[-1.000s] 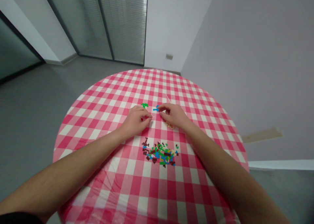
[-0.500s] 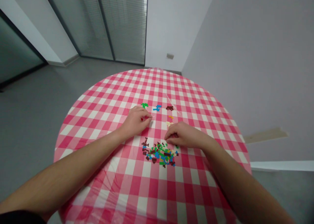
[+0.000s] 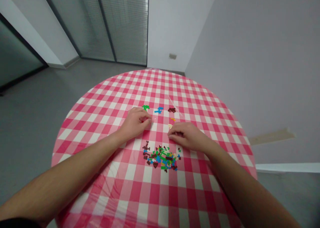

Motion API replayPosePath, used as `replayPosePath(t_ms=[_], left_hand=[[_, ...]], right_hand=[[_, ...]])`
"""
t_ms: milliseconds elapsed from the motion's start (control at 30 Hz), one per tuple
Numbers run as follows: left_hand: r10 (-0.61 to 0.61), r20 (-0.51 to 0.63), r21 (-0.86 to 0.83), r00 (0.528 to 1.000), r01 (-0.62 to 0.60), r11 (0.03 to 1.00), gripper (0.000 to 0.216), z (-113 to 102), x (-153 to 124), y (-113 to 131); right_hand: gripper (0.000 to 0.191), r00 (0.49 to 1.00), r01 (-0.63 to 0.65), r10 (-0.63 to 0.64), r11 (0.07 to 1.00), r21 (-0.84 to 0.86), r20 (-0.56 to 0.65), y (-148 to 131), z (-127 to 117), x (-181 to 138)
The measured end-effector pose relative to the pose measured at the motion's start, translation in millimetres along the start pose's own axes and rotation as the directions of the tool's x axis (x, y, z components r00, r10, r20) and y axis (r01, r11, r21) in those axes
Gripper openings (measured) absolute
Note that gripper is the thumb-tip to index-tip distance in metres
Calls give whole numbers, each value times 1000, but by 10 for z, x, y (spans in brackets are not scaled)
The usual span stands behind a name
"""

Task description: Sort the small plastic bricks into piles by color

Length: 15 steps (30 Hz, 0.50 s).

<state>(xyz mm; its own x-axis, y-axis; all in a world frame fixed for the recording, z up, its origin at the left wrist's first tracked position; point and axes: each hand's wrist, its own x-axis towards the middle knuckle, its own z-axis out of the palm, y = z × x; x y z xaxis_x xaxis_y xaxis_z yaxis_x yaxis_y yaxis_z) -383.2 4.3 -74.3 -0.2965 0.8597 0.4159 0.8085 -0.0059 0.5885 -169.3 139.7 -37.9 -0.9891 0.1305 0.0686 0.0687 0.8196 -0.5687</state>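
Small coloured building-brick pieces lie in a mixed pile (image 3: pixel 163 158) on the table. My left hand (image 3: pixel 137 121) rests beyond it on the left, thumb and index finger curved with a small gap at the tips. Just right of those tips is a tiny whitish piece (image 3: pixel 154 118). My right hand (image 3: pixel 186 134) hovers above the pile's far edge, fingers pinched together; what they hold, if anything, is too small to make out. Partly behind it lie cream pieces (image 3: pixel 170 126). Farther off are groups of green pieces (image 3: pixel 146 107), blue pieces (image 3: pixel 159 110), dark brown pieces (image 3: pixel 171 110) and yellow pieces (image 3: pixel 173 119).
A red-and-white checked cloth (image 3: pixel 120 98) covers the round table, wrinkled near the front left. Beyond the table are a glass partition (image 3: pixel 125 28) and a white wall with a socket plate (image 3: pixel 172 56). A grey wall (image 3: pixel 270 71) rises on the right.
My left hand has drawn slightly left, away from the tiny whitish piece. My right hand has moved a little away from the pile, toward the cream pieces. The view has shifted slightly.
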Motion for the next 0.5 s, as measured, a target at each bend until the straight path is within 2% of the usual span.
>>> replayPosePath(t_ms=[100,200,300,500], left_hand=[[-91,-102,-22,991,90,996,14,-15,31,-90],[-260,-190,-137,947,237,962,18,-12,66,-175],[-369,-205,-251,907,316,915,20,1,89,-228],[-472,-187,-449,862,353,821,20,35,108,-314]], right_hand=[[15,952,-117,112,993,-2,-284,145,-80,-16],[14,896,-202,189,979,9,-403,307,-130,-27],[15,906,-223,205,975,-8,-370,414,-136,-22],[15,949,-243,218,966,-86,-229,510,-129,-10]])
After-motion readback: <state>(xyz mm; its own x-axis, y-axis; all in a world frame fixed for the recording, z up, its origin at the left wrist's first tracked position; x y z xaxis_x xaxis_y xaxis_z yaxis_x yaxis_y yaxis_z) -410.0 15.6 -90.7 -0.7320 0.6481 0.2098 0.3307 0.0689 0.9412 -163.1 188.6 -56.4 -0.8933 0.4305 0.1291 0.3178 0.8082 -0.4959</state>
